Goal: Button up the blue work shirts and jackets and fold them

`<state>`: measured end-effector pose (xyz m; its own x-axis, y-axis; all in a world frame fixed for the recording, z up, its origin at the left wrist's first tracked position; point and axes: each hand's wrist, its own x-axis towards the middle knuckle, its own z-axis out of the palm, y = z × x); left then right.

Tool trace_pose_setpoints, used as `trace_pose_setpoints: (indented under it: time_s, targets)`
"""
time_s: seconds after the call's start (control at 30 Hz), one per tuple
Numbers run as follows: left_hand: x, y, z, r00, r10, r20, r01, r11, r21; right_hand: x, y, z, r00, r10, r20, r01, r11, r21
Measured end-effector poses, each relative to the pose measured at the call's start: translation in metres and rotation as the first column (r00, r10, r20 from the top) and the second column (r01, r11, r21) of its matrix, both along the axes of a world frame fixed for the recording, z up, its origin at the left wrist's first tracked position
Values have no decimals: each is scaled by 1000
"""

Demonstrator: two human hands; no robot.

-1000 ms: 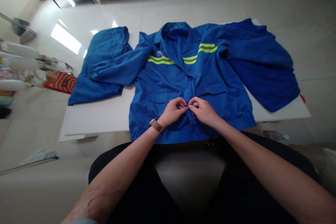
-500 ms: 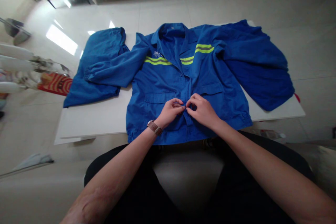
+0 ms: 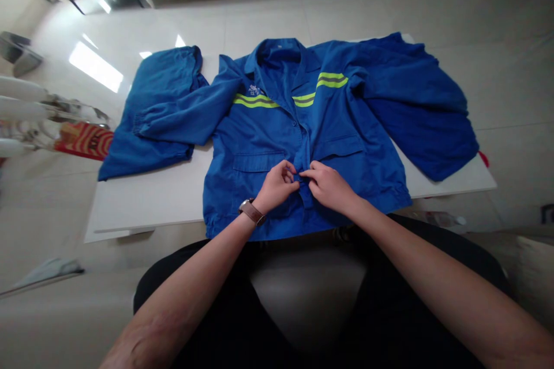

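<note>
Jacket (image 3: pixel 255 132), blue with a bright yellow-green stripe (image 3: pixel 255 102), lies spread out, front side up, on a white table (image 3: pixel 142 202). Its collar (image 3: pixel 308 64) is at the far side and its bottom edge is close to the person's knees. Two bare arms (image 3: pixel 194 288) reach in from the low corners. The left one slants up to the right, the right one slants up to the left, and they come near each other low on the front of the jacket.

The left hand (image 3: pixel 274 184) has a watch (image 3: pixel 252 212) with a brown strap on its wrist. Its thumb points to the right and its fingers curl in. The right hand (image 3: pixel 331 184) has its back up, with the pointer finger poking out to the left and the thumb bent below it. The tips of both hands are just beside each other, at the jacket's front edge. They are too small to see well, so I cannot tell if either hand's fingers are apart or pinching cloth.

A little button (image 3: pixel 295 124) shows higher up. One sleeve (image 3: pixel 186 118) rests on folded blue cloth (image 3: pixel 156 81).
</note>
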<state>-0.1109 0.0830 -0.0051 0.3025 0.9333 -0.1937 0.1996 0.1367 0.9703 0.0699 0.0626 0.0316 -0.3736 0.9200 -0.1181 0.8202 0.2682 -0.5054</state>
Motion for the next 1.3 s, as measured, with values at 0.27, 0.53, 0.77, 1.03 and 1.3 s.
trace_pose_setpoints:
  time_s: [0.27, 0.53, 0.77, 1.03, 1.3]
  targets:
    - [-6, -2, -5, 909, -264, -323, 274, 962, -15, 6, 3, 15, 995, -88, 41, 97, 953, -288]
    - [-10, -2, 17, 656, -270, -705, 475, 873, 107, 18, 10, 7, 983, -171, 68, 178, 979, -102]
    - [-6, -32, 43, 314, -562, -765, 721, 665, -193, 21, 16, 0, 949, -279, -144, 285, 958, 24]
    - [10, -73, 46, 259, -502, -825, 750, 643, -156, 22, 19, 10, 877, -393, -278, 418, 908, 33]
    - [15, -85, 37, 283, -779, -559, 800, 514, -311, 15, 16, -2, 927, -302, -222, 312, 950, 9]
